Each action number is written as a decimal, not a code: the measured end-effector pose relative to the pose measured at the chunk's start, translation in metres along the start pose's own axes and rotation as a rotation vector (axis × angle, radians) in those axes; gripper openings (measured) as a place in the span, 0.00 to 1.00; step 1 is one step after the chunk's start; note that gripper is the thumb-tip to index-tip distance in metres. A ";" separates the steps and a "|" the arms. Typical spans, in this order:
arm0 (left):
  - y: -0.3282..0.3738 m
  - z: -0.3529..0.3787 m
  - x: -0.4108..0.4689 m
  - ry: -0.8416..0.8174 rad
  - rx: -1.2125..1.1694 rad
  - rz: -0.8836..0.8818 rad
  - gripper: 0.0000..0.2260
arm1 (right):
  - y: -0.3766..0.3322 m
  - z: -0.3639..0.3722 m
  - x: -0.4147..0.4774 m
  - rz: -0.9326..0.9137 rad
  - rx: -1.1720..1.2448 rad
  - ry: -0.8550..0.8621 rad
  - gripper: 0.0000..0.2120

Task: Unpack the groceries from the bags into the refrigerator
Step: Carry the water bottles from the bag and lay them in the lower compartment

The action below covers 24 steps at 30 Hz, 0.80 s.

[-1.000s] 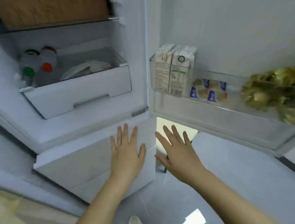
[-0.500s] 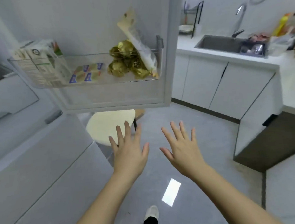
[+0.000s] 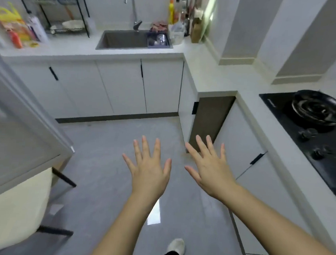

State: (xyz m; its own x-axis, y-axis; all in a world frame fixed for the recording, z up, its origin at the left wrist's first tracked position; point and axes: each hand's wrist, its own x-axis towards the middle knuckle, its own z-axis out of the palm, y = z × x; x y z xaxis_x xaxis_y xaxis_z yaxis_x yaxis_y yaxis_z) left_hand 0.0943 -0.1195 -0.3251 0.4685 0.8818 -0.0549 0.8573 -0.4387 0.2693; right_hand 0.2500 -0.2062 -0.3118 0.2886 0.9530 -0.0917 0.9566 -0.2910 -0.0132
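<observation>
My left hand (image 3: 149, 168) and my right hand (image 3: 209, 165) hover side by side over the grey floor, palms down, fingers spread, holding nothing. The open refrigerator door (image 3: 18, 140) fills the left edge; its shelves and contents are out of sight. On the far-left counter lies a yellow-handled grocery bag (image 3: 12, 27) with orange and red packets, and a white bottle (image 3: 37, 28) stands beside it.
A white L-shaped counter (image 3: 195, 57) holds a sink (image 3: 126, 39) with tap, a dish rack (image 3: 58, 12) and several bottles (image 3: 180, 11). A black stove (image 3: 306, 125) with a pan is at right. A cream stool (image 3: 15, 207) stands under the door. My foot (image 3: 175, 247) is below.
The view has swung right, away from the refrigerator's inside and door shelf, toward the kitchen counter, sink and stove. Both hands stay spread and empty.
</observation>
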 end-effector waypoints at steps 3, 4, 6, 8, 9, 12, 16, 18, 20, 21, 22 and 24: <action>0.037 0.006 0.040 -0.001 -0.012 0.124 0.30 | 0.038 -0.004 0.010 0.122 -0.014 -0.034 0.32; 0.048 0.009 0.050 -0.002 -0.017 0.159 0.30 | 0.048 -0.006 0.012 0.163 -0.013 -0.038 0.32; 0.067 0.013 0.066 -0.015 -0.016 0.226 0.29 | 0.067 -0.005 0.014 0.228 -0.012 -0.031 0.34; 0.085 0.017 0.077 -0.031 -0.020 0.295 0.29 | 0.081 -0.004 0.012 0.280 -0.007 -0.042 0.37; 0.093 0.020 0.081 -0.036 -0.023 0.329 0.29 | 0.088 -0.003 0.010 0.308 -0.006 -0.050 0.37; 0.119 0.027 0.090 -0.039 -0.020 0.434 0.28 | 0.109 -0.004 0.001 0.411 0.019 -0.075 0.33; 0.147 0.034 0.092 -0.068 0.023 0.555 0.29 | 0.135 -0.003 -0.013 0.492 0.008 -0.068 0.32; 0.158 0.038 0.091 -0.080 0.044 0.603 0.29 | 0.148 -0.002 -0.019 0.516 -0.003 -0.069 0.31; 0.169 0.042 0.090 -0.095 0.061 0.638 0.29 | 0.163 -0.001 -0.026 0.539 -0.007 -0.069 0.31; 0.176 0.045 0.089 -0.103 0.069 0.650 0.29 | 0.170 -0.002 -0.030 0.550 -0.007 -0.066 0.31; 0.183 0.046 0.087 -0.109 0.077 0.660 0.29 | 0.177 -0.002 -0.034 0.560 -0.005 -0.060 0.31; 0.197 0.052 0.084 -0.115 0.083 0.675 0.29 | 0.193 -0.003 -0.044 0.578 0.007 -0.049 0.31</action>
State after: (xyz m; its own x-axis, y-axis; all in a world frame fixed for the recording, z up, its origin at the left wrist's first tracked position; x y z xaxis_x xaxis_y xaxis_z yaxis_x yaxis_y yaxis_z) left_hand 0.3142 -0.1406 -0.3266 0.9210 0.3894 -0.0038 0.3818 -0.9010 0.2058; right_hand 0.4219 -0.3037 -0.3072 0.7621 0.6338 -0.1319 0.6435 -0.7640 0.0466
